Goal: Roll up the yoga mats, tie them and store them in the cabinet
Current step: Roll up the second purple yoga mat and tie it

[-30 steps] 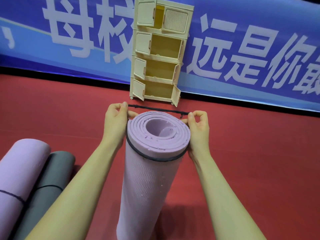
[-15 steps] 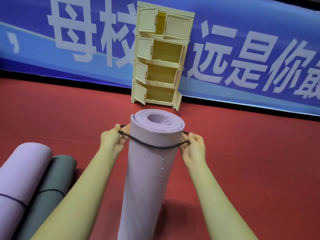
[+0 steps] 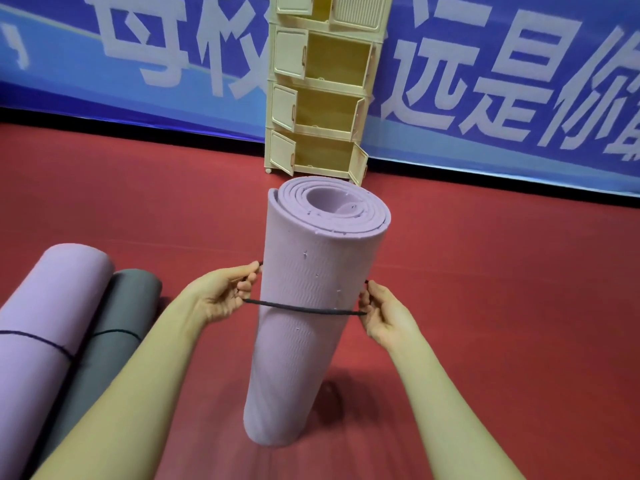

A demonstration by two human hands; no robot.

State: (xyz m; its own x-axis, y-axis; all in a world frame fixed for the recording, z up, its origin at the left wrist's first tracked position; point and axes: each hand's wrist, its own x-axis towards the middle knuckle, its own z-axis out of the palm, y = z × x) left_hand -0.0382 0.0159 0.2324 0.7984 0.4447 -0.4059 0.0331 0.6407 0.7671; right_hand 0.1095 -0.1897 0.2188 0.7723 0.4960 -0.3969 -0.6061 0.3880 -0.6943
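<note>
- On the red floor (image 3: 502,306), head view: a rolled lilac mat (image 3: 311,306) stands on end, tilted slightly, spiral end up.
- Black band (image 3: 304,309) circles the mat roughly mid-height; front run visible, stretched out to both sides.
- Left hand (image 3: 221,299) just beside the mat's left side, fingers (image 3: 247,284) curled, pinching the band.
- Right hand (image 3: 384,315) just beside the mat's right side, fingers curled round the band; its fingertips touch the mat.
- Both forearms come in from the bottom edge, either side of the mat.
- Far left on the floor: a second lilac mat (image 3: 45,323) lies rolled, touching a grey mat (image 3: 114,327) beside it. Each carries a dark tie round it.
- Cream cabinet (image 3: 325,88) stands behind the upright mat, against a blue banner (image 3: 502,81) with large white characters. Lower three compartments have doors swung open; interiors yellow. Top compartment is cut off by the frame edge.
- Cabinet and upright mat are apart; floor shows between them.
</note>
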